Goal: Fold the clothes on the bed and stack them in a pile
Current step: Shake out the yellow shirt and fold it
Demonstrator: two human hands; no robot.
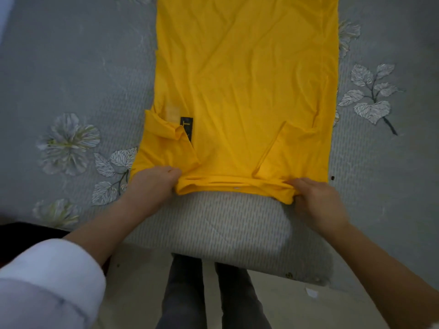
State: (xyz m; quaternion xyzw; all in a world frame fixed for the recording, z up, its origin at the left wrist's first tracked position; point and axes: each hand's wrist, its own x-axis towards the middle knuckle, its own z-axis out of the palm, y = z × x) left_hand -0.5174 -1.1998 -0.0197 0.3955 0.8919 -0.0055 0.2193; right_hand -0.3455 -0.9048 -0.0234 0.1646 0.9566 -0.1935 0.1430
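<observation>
A yellow T-shirt [244, 86] lies flat and lengthwise on the grey floral bed sheet [71, 79], its sleeves folded inward over the body. A black label shows near the left sleeve. The shirt's near edge, at the collar end, lies by the mattress edge. My left hand [152, 186] grips the near left corner of the shirt, fingers curled into the cloth. My right hand [318, 203] pinches the near right corner, with a small fold of yellow fabric bunched under its fingers.
The bed's near edge [225, 233] curves down just in front of me, with my legs in dark trousers [209, 293] standing on the pale floor below. A dark object [19, 238] sits at the lower left beside the bed.
</observation>
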